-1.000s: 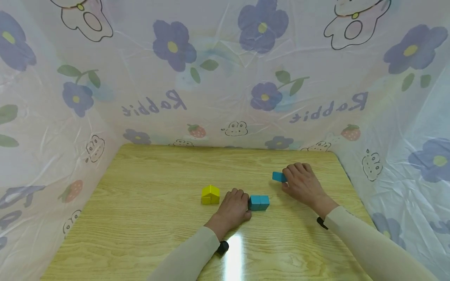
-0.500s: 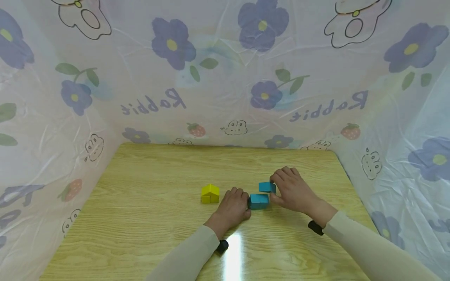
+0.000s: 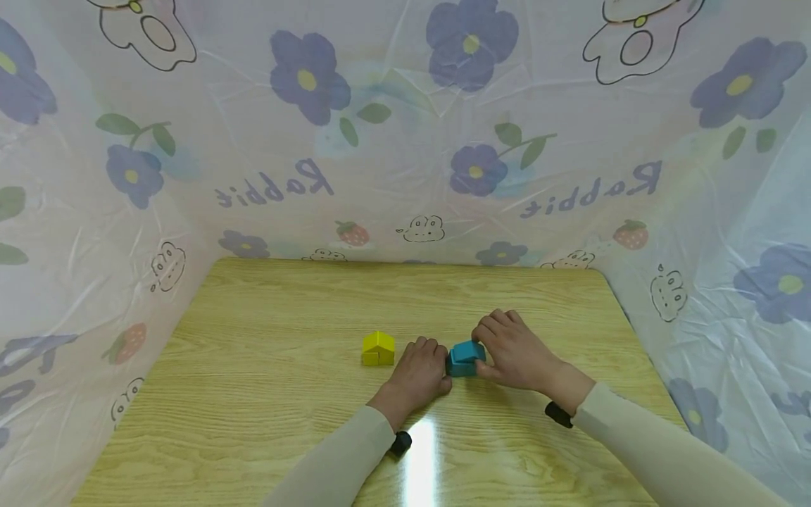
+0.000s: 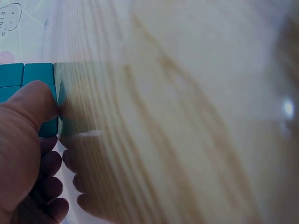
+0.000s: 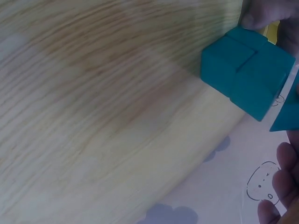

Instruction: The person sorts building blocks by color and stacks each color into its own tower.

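A low group of blue toy blocks (image 3: 457,369) sits on the wooden table, right of centre. My left hand (image 3: 417,370) pinches the left end of the group, its thumb (image 4: 39,100) across one block's face. A separate blue block (image 3: 469,351) is between the thumb and fingers of my right hand (image 3: 516,352), tilted close over the group. In the right wrist view this held block (image 5: 287,109) shows a pointed, wedge-like corner, with a gap to the group; the frame edge cuts off the rest.
Just left of my left hand stands a yellow block stack (image 3: 378,348) with a peaked top. The wooden table (image 3: 272,338) meets a flower-printed sheet (image 3: 380,176) at the back and both sides. Dark wrist cameras sit at both cuffs.
My right hand has brought its blue block from the back right, leftward and nearer, until it overlaps the blue group. My left hand and the yellow stack have stayed in place.
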`<state>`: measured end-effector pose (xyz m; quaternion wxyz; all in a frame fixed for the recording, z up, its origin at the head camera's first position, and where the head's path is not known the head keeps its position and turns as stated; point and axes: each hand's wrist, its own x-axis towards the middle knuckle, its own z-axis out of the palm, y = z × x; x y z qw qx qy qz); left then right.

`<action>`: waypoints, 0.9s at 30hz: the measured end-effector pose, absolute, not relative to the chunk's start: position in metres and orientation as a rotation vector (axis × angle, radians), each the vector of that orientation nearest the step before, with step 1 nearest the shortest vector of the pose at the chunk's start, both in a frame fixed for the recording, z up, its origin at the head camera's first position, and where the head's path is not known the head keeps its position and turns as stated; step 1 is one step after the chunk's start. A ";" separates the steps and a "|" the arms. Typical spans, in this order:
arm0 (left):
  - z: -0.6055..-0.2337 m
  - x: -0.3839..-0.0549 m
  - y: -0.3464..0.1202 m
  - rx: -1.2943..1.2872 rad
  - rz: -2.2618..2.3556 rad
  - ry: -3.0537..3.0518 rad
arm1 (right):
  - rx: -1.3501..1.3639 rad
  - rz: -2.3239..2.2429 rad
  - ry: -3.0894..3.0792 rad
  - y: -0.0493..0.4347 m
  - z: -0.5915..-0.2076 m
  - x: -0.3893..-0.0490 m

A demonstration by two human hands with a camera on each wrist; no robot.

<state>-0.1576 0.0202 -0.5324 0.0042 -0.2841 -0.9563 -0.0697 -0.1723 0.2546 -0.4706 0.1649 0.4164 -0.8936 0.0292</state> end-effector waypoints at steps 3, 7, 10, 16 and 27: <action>-0.532 -0.157 0.020 -0.888 -0.210 -2.997 | 1.196 0.083 -2.538 0.254 -0.473 -0.173; -0.532 -0.158 0.020 -0.887 -0.194 -2.993 | 1.196 0.074 -2.545 0.254 -0.475 -0.173; -0.532 -0.158 0.020 -0.889 -0.190 -2.987 | 1.194 0.073 -2.550 0.253 -0.476 -0.172; -0.531 -0.157 0.020 -0.889 -0.199 -2.991 | 1.208 0.075 -2.530 0.253 -0.477 -0.172; -0.530 -0.157 0.020 -0.886 -0.214 -3.006 | 1.202 0.064 -2.540 0.252 -0.476 -0.171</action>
